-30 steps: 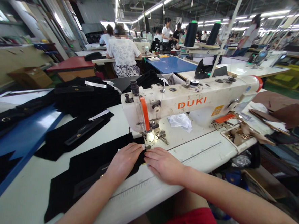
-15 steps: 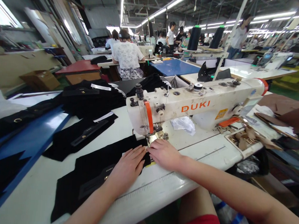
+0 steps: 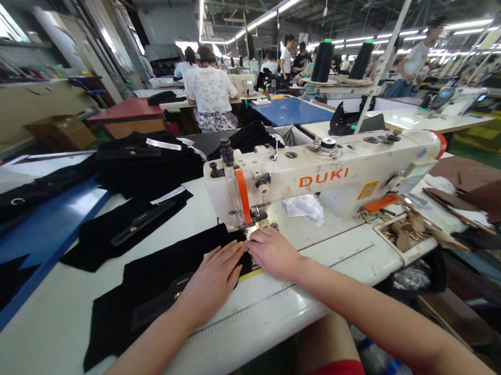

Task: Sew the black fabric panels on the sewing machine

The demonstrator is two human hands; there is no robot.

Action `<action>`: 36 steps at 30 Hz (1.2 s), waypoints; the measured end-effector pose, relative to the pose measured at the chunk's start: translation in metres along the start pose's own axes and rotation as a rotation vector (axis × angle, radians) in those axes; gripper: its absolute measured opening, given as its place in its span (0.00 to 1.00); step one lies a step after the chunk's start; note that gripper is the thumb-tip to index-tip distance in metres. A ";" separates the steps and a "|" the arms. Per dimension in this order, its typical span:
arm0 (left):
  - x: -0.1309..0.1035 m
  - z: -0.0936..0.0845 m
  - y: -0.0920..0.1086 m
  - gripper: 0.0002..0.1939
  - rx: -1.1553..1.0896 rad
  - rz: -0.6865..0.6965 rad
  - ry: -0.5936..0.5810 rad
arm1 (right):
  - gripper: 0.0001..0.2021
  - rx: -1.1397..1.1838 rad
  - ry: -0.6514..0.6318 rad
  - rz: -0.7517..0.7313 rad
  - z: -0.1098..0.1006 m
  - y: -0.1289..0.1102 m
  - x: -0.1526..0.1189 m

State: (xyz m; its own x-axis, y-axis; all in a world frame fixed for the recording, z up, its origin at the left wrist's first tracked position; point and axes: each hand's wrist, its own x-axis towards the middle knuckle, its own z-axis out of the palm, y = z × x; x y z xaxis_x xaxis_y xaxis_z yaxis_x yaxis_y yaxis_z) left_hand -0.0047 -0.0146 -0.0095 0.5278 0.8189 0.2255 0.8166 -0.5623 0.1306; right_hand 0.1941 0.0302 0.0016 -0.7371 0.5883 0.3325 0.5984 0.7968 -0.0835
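Note:
A black fabric piece (image 3: 156,272), with a dark strip and a small gold-coloured fitting on it, lies on the white sewing table and reaches under the needle area of a DUKI sewing machine (image 3: 328,172). My left hand (image 3: 211,278) rests flat on this fabric, fingers stretched toward the needle. Close against its fingertips is my right hand (image 3: 274,254), its fingers bent and pressed together on the fabric's edge just in front of the needle. The right fingers partly hide the presser foot and the stitching spot.
More black pieces (image 3: 125,225) lie left of the machine, some over a blue board (image 3: 77,205). White paper slips (image 3: 304,208) sit under the machine arm. A tray of small parts (image 3: 404,233) is at the right. Co-workers sit and stand farther back.
My view has shifted slightly, so the machine appears a little farther left. Both hands keep almost the same place on the fabric. In the right background, a walking person has moved rightward.

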 end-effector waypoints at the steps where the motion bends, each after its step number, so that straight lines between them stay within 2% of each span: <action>1: 0.001 0.000 0.000 0.22 -0.002 -0.002 0.001 | 0.08 0.003 0.001 0.010 0.000 0.000 0.000; 10: 0.013 0.000 -0.004 0.22 -0.019 -0.012 -0.017 | 0.07 -0.012 -0.015 0.026 -0.001 0.001 0.001; 21: 0.016 -0.003 -0.004 0.22 -0.020 -0.013 -0.011 | 0.08 0.019 -0.022 0.051 0.002 0.003 0.002; 28: 0.016 -0.001 -0.002 0.22 -0.017 -0.043 -0.027 | 0.08 0.001 0.020 0.024 0.004 0.002 -0.003; 36: 0.018 -0.002 -0.005 0.22 -0.019 -0.033 -0.007 | 0.07 -0.012 -0.005 0.024 0.005 0.004 0.000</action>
State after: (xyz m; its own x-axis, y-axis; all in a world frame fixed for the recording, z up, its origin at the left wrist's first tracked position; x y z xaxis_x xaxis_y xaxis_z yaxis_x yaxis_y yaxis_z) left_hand 0.0005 0.0029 -0.0040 0.5025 0.8378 0.2137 0.8291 -0.5370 0.1557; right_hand 0.1944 0.0338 -0.0039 -0.7241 0.6078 0.3259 0.6195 0.7809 -0.0800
